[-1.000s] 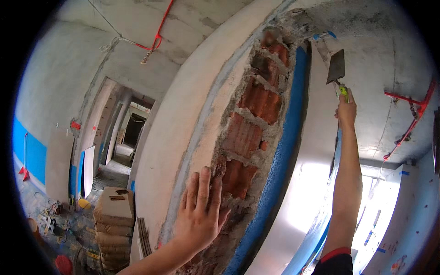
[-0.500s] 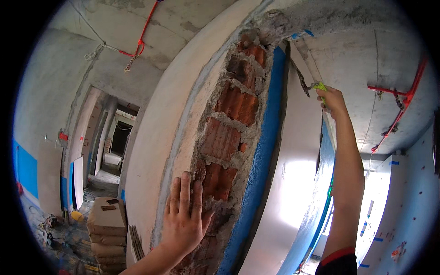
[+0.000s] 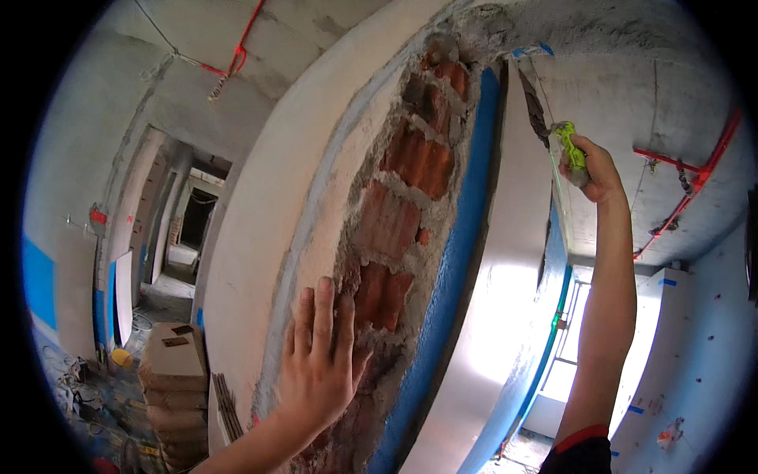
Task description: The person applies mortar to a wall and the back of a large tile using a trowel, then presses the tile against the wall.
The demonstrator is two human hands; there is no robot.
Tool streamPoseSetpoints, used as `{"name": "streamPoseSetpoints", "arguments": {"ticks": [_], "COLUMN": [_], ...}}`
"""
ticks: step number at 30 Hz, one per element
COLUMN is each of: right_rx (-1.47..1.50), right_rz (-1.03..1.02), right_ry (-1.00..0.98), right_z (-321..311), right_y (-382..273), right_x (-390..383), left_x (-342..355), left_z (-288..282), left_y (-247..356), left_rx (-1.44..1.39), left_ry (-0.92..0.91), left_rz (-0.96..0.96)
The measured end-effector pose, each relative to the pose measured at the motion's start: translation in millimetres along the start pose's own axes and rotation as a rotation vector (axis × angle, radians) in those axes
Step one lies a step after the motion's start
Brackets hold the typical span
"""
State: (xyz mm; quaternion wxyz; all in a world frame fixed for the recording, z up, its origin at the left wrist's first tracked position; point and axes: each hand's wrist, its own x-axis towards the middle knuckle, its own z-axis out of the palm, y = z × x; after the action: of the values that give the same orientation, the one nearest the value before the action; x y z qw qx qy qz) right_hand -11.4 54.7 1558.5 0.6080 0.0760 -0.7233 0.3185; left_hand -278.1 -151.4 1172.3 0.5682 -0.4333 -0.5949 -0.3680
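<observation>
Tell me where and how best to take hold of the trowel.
Best gripped, I'd say, by its chunky green handle, coming from the lower right: the thin, dark blade points up and to the left, leaving the handle on the near side. The right hand holds it there, with the forearm rising from below.

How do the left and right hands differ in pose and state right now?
The left hand is open with its fingers extended; the right hand is closed around the green-handled trowel. The left hand is lower in the view, seemingly resting against the broken brick wall edge; the right hand is raised higher, apart from that edge. Both hands are bare.
</observation>
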Motion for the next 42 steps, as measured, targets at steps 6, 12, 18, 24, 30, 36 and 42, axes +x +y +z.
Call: {"name": "streamPoseSetpoints", "arguments": {"ticks": [6,12,18,24,30,36,42], "right_rx": [-1.091,-1.699,-1.756,-1.793,-1.822,-1.783,-1.844], "right_rz": [-0.257,-0.383,-0.429,-0.199,-0.385,-0.192,-0.138], "right_ry": [0.229,0.357,0.231,0.026,-0.124,-0.245,-0.358], "right_z": [46,85,83,88,97,79,82], "right_y": [-33,-50,-59,-76,-62,-64,-57], "right_x": [-6,15,12,-72,-164,-207,-258], "left_x": [-1,-3,-2,-2,-7,-5,-6], "left_z": [3,5,8,8,13,20,21], "left_y": [1,0,-1,0,-3,3,3], "left_rx": [-0.013,-0.038,-0.078,-0.026,-0.046,-0.054,-0.019], "left_ry": [0.006,0.019,0.071,0.089,0.120,0.182,0.173], "left_rz": [-0.013,-0.041,-0.046,-0.043,-0.071,-0.066,-0.085]}}
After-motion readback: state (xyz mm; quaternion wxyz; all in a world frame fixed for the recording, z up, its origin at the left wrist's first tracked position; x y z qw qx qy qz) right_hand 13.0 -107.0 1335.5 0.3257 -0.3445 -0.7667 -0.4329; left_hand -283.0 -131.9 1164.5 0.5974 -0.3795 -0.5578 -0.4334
